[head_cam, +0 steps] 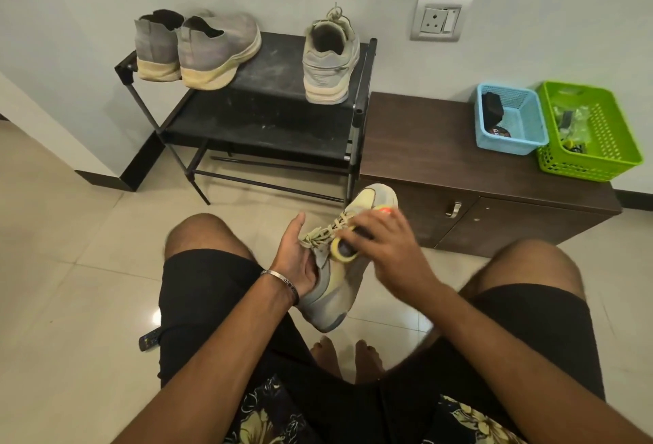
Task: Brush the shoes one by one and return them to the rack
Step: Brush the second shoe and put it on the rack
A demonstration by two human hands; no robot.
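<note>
1 shoe (pixel 335 284) in hand, held low between the knees, near centre of scene; long axis running from heel at near-left up to toe at far-right, toe aimed toward the brown cabinet (pixel 459 168). Left hand (pixel 295 259) at the collar, fingers tucked into the opening, thumb raised and apart; gripping the shoe from its left side. Right hand (pixel 385 245) curled over a brush (pixel 344 249) with a yellow-rimmed end, pressed along the laces on top of the shoe, lying along the same axis. Brush bristles hidden; contact area not readable. 3 more shoes on the black rack (pixel 268 118), far and left of the hands: 1 grey pair (pixel 198 47) at far-left, 1 matching laced shoe (pixel 330 58) at far-right, heels toward camera. Open spot just left of the laced shoe looks the likely return place; left hand nearer to it, and already holding. Judged: brushing stage, return needing a forward reach up and slightly left, toe swung away toward the wall. 2 baskets, blue (pixel 530 125) and green (pixel 600 146), on the cabinet top at far right.
</note>
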